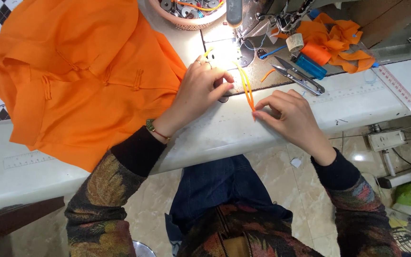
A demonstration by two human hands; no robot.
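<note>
A thin orange fabric cord [247, 86] lies looped on the white sewing table [272, 128], running from under the sewing machine's needle area [243, 47] toward me. My right hand [288, 116] pinches the near end of the cord between thumb and fingers. My left hand [198, 90] rests on the table just left of the cord, fingers curled, thumb tip close to it, beside the edge of an orange garment [82, 71] with knotted loop fastenings.
Thread snips [298, 76], a blue lighter [310, 65], a tape roll [294, 42] and orange fabric scraps [338, 40] lie right of the machine. A basket of bobbins [186, 12] sits at the back. A ruler [398, 90] lies at the right.
</note>
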